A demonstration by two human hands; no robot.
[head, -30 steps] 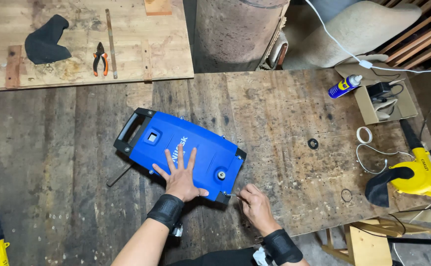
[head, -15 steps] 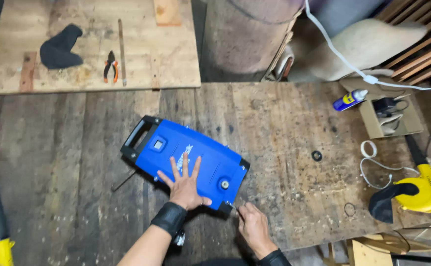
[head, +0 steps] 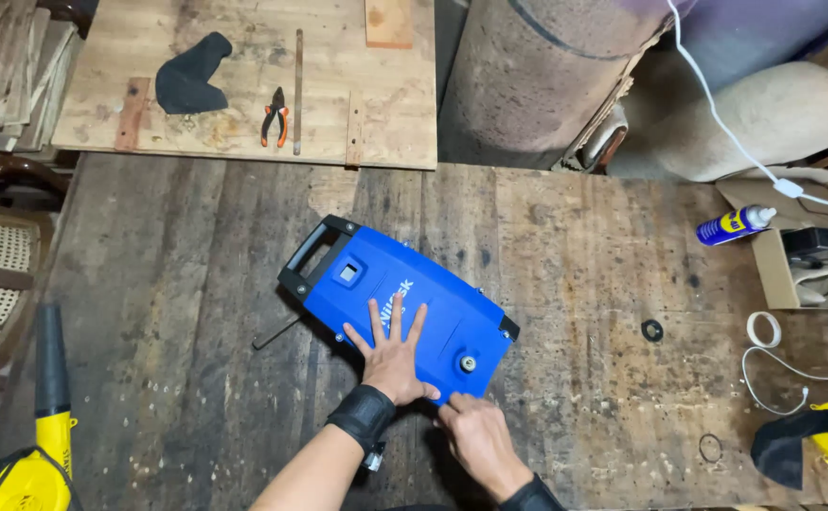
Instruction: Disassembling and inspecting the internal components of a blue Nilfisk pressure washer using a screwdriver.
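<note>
Lying flat near the middle of the dark wooden workbench point(head: 196, 284): a blue machine casing point(head: 400, 308) with a black carrying handle point(head: 314, 254) at its far left end. Pressing down on the blue top with the left hand point(head: 393, 352), palm flat, fingers spread wide, gripping nothing. Working at the near edge of the casing with the right hand point(head: 475, 437), fingertips pinched narrow against the corner; whether anything is being held between them cannot be told. Wearing black wrist wraps on both arms. Sitting on the lighter board point(head: 243, 85) beyond: orange-handled pliers point(head: 276, 115), a black cloth point(head: 189, 74), a thin metal bar point(head: 297, 76). Resting to the right: a blue spray can point(head: 731, 225), a small black ring point(head: 652, 329), a roll of white tape point(head: 764, 328). Showing at the lower left corner: a yellow tool point(head: 40, 445).
</note>
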